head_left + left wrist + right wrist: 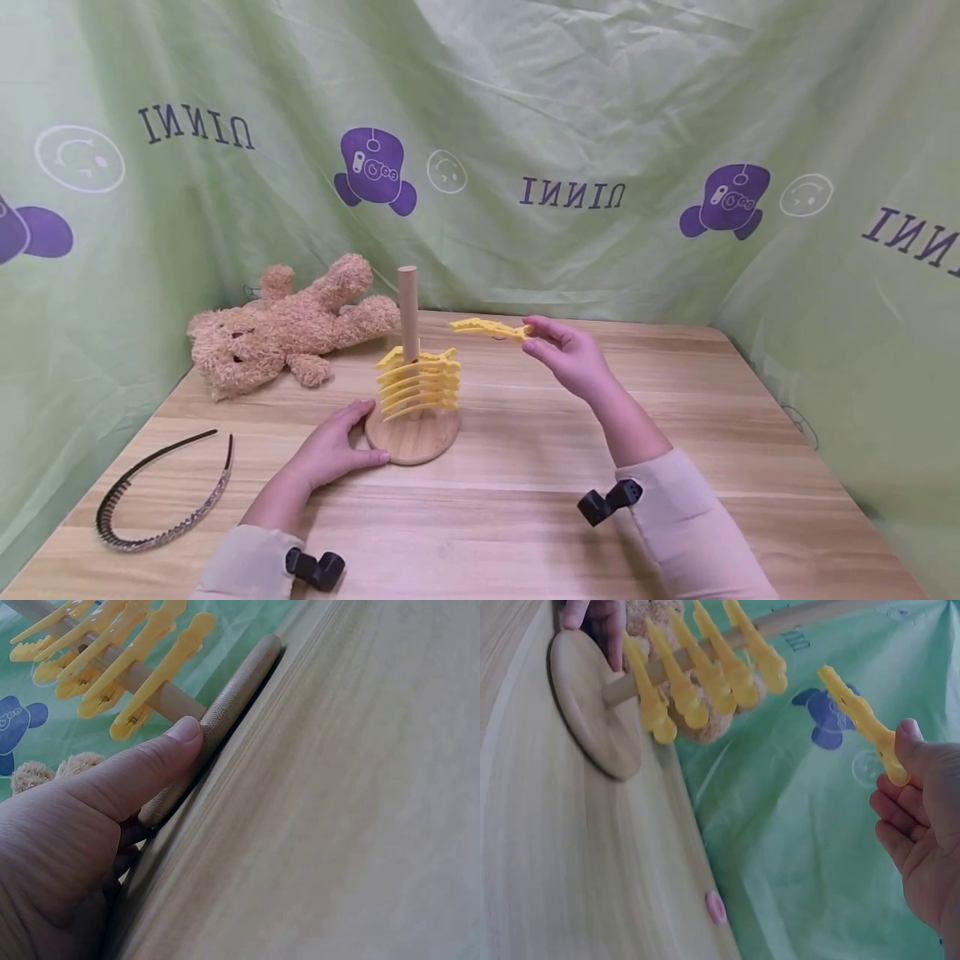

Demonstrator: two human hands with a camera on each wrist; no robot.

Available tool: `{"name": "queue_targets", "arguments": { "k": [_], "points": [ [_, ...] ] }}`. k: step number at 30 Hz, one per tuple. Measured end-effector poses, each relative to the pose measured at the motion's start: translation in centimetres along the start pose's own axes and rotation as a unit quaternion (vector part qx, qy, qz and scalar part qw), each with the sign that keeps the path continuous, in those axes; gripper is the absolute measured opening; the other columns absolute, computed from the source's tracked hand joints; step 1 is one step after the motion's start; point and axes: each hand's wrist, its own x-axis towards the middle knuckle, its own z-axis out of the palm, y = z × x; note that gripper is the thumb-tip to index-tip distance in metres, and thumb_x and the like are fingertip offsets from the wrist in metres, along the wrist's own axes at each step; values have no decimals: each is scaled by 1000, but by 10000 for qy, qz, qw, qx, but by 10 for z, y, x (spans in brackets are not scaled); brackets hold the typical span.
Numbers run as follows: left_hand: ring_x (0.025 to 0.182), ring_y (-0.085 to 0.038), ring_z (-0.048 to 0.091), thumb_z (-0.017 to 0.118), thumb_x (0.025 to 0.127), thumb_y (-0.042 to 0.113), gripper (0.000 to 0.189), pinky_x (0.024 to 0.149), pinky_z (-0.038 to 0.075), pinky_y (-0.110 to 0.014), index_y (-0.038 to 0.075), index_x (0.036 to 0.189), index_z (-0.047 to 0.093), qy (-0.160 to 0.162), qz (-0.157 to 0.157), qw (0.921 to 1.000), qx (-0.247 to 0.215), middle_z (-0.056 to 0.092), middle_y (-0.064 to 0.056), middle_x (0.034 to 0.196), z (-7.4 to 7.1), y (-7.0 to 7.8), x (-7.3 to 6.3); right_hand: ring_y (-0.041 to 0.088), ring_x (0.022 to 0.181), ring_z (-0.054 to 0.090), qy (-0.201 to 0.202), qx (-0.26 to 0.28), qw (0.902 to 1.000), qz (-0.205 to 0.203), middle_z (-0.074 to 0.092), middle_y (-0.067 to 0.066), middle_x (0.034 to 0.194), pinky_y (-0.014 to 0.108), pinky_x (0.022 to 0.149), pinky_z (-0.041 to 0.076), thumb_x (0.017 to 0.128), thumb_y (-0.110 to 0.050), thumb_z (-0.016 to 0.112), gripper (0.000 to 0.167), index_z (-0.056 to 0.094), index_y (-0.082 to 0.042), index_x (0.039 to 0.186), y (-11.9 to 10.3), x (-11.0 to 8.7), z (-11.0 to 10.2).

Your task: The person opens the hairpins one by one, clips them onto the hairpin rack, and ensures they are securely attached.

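Between its thumb and fingers, the right hand (pixel 572 360) pinches one end of a yellow alligator hair clip (pixel 489 328). That clip is in the air, right of a wooden stand (pixel 408 310) with an upright post and round base. Several more yellow hair clips (pixel 694 712) sit one above another around the post, apart from the held one. The left hand (pixel 335 447) grips the rim of the stand's base, its thumb (pixel 161 759) at the near edge. In the left wrist view, its other fingers are partly hidden.
A teddy bear (pixel 292 329) lies on its side at the back left. A dark headband (pixel 161 533) with teeth rests at the front left. A small pink object (pixel 715 907) lies near the table's back edge. Green printed fabric (pixel 570 250) hangs behind the wooden table (pixel 750 500).
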Motion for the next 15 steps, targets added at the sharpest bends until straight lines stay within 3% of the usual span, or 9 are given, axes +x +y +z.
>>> {"name": "queue_targets", "arguments": {
  "k": [6,15],
  "points": [
    [140,-50,33,84,73,44,95,114,27,-65,-5,143,44,16,4,10000,-17,39,-32,149,0,0,0,30,108,69,132,-122,9997,-169,72,20,112,36,92,58,91,-10,69,31,68,1,120,-16,6,15],
    [140,-51,33,85,72,42,94,114,27,-65,-6,142,44,51,46,10000,-6,40,-32,148,0,-1,0,25,101,72,21,1,9999,-165,74,16,108,32,87,59,90,-12,70,26,72,-1,114,-27,19,50]
  ]
}}
